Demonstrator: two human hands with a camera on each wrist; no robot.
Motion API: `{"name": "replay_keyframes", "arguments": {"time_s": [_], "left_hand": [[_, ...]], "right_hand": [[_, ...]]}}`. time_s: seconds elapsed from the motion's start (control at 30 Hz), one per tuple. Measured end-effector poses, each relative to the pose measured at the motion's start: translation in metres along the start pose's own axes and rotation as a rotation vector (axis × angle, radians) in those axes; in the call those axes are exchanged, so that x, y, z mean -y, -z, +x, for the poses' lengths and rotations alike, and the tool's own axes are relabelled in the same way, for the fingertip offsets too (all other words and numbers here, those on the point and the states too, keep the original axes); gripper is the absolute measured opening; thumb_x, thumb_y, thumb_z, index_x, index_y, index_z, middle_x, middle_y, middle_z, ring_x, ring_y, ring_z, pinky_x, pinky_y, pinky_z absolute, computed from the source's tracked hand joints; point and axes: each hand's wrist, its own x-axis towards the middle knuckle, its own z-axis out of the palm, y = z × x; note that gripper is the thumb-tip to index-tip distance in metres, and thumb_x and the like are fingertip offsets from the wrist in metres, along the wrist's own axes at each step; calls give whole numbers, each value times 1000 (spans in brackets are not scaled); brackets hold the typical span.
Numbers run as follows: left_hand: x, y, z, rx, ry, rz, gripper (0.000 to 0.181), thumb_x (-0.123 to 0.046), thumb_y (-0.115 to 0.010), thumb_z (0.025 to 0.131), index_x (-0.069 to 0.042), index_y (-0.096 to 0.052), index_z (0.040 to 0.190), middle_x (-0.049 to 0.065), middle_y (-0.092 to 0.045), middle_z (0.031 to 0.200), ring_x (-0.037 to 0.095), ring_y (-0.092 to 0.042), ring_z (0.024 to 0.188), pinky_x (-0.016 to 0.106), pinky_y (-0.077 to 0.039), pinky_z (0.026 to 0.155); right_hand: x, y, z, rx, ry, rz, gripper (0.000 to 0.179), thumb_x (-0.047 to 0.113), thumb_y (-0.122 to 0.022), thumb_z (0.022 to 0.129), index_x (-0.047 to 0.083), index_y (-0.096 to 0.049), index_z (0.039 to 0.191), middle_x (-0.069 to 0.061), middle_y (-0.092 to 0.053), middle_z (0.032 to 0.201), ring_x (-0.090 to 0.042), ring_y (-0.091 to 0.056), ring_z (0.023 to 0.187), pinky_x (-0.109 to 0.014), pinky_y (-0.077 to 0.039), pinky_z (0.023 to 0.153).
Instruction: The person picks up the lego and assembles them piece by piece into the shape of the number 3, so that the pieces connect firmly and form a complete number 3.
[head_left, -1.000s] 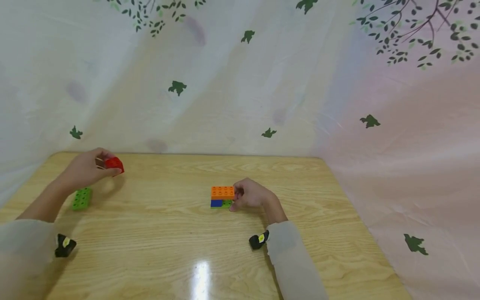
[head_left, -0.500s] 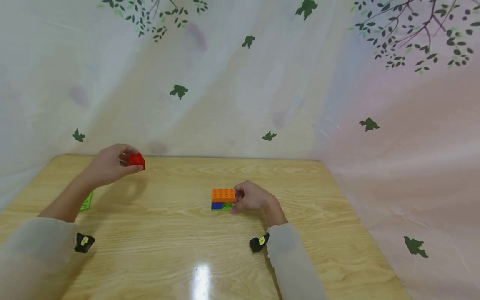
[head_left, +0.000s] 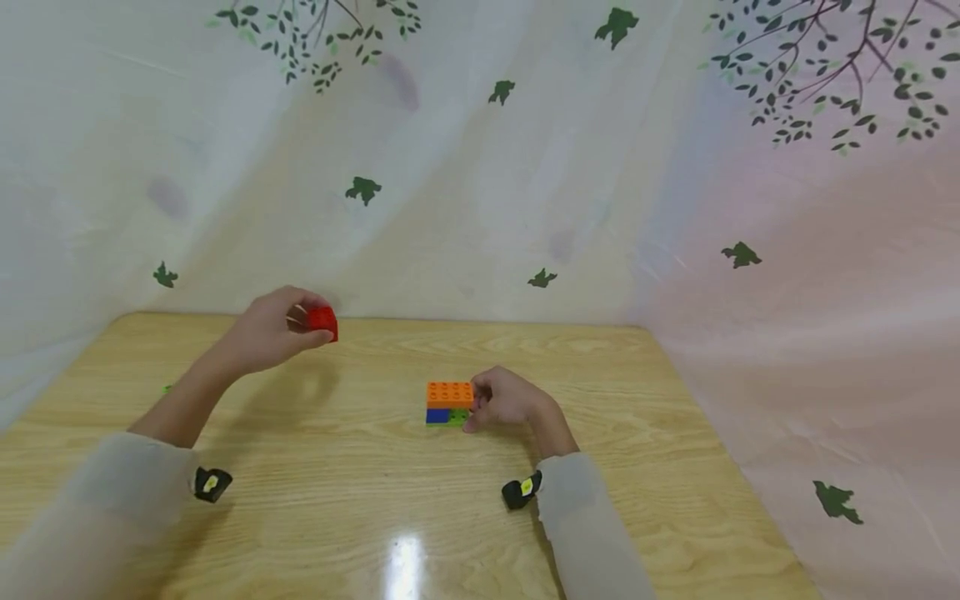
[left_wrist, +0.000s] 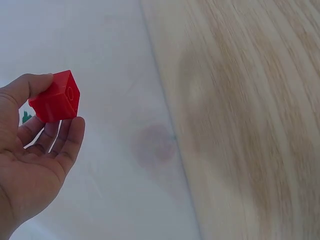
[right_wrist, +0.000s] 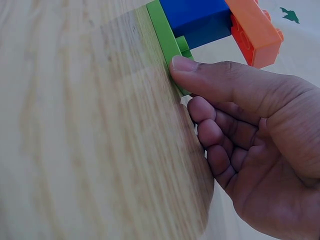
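My left hand pinches a small red toy brick between thumb and fingertips, held up over the back of the table. The left wrist view shows the same red brick tilted, one hollow side visible. My right hand grips the right end of a thin green base brick, thumb along its front edge and the other fingers curled. On that base's left part sits a blue brick. An orange eight-stud brick tops it, its right end overhanging the green base with a gap below.
A sliver of another green brick shows behind my left forearm, the rest hidden. The wooden table ends at the back against a hanging cloth printed with leaves and birds.
My left hand has carried the red brick to the right across the back of the table, and its forearm now covers most of the loose green brick. The right hand holds still.
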Motion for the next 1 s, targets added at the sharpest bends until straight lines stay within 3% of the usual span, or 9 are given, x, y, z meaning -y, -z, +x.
{"name": "replay_keyframes", "arguments": {"time_s": [0.23, 0.67, 0.83, 1.0], "left_hand": [[-14, -12, 6, 22, -35, -14, 43, -17, -75, 95, -1, -57, 131, 14, -61, 119, 33, -61, 106, 41, -59, 82], [-43, -43, 21, 45, -195, 2, 36, -13, -79, 90, -4, -65, 122, 7, -62, 112, 26, -63, 98, 47, -58, 89], [-49, -53, 21, 42, -233, 11, 37, -13, -80, 89, -4, -66, 122, 6, -62, 111, 29, -64, 99, 47, -58, 89], [-54, -58, 18, 39, -250, 19, 38, -16, -81, 89, -6, -67, 123, 3, -63, 111, 23, -65, 99, 42, -58, 88]], "right_hand": [[0, -1, 1, 3, 11, -5, 25, 14, -90, 79, 11, -66, 85, 2, -55, 75, -14, -50, 68, -28, -42, 66], [-1, 0, 2, 3, 36, -30, 26, 14, -91, 79, 11, -66, 85, 3, -55, 74, -13, -49, 67, -27, -42, 65], [-3, -1, 1, 7, 36, -29, 25, 14, -90, 79, 11, -67, 88, 3, -56, 75, -13, -50, 68, -28, -43, 65], [-1, -2, 3, 11, 49, -28, 25, 14, -90, 79, 10, -68, 88, 2, -56, 74, -13, -50, 68, -29, -43, 66]]}}
